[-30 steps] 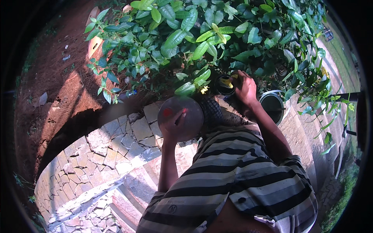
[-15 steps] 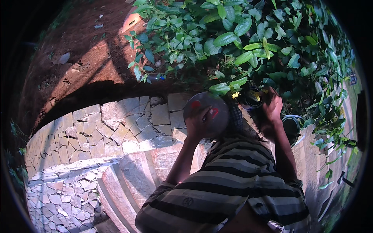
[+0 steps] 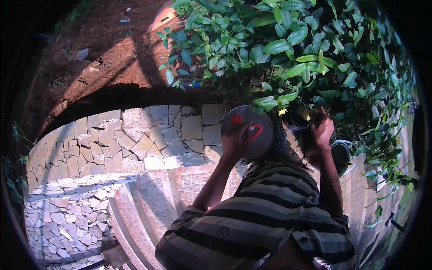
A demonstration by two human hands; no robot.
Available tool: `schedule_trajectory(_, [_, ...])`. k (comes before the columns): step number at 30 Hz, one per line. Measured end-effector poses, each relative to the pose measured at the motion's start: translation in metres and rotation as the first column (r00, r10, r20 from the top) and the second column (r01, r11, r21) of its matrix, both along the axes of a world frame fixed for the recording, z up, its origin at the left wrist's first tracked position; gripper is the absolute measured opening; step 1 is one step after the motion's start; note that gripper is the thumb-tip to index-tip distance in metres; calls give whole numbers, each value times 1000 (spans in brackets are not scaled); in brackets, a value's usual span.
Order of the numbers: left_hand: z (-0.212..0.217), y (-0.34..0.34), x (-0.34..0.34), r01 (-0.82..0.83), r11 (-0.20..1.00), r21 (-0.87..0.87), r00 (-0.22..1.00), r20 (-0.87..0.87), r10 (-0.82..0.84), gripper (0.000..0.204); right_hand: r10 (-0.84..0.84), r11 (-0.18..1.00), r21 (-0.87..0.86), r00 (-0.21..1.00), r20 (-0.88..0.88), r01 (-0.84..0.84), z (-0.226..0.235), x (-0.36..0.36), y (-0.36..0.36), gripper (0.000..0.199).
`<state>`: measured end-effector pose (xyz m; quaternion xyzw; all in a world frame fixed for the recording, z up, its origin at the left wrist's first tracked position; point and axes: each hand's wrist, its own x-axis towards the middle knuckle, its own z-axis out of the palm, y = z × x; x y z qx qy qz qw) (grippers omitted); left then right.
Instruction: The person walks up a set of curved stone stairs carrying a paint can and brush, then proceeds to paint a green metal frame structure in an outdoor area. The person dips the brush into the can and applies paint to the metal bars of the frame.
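Note:
My left hand (image 3: 235, 140) rests over a round grey lid-like disc (image 3: 263, 144) with red markings or parts on it. The fingers curl at a red loop on its top. To the right, my right hand (image 3: 322, 129) is bent at the rim of a dark round container (image 3: 298, 118). Something yellowish (image 3: 308, 114) shows in its mouth, close to the fingertips. Shade hides exactly what those fingers grip. Beyond both hands, a small yellow flower (image 3: 282, 111) stands among leaves.
Dense green shrubs (image 3: 288, 49) overhang the far side. A stone-clad ledge (image 3: 103, 146) curves leftward above tiled steps (image 3: 148, 198). Beside my right forearm stands an open bucket (image 3: 339, 158). Reddish soil (image 3: 103, 58) lies at far left, with an orange object (image 3: 164, 17).
The view has shifted slightly, so most of the scene sits further right. Both hands keep nearly the same places on the disc and at the dark container.

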<state>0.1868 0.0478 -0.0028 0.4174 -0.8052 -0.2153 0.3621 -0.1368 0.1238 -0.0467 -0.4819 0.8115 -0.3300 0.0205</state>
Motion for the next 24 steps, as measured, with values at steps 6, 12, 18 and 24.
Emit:
schedule_trajectory(6, [-1,2,-3,-48,997,-53,998,-32,47,13,10,1000,-19,1000,-15,-11,-9,-7,3,49])
schedule_trajectory(12, [-9,2,2,-67,997,-24,997,-25,67,13,2,997,83,999,38,-5,8,0,-1,48])
schedule_trajectory(18, [-8,1,1,-51,998,-21,999,6,51,14,17,993,115,997,73,-26,11,2,2,46])
schedule_trajectory(24, [-9,0,2,-29,999,-46,999,13,29,13,15,990,-134,989,-149,-35,11,8,7,44])
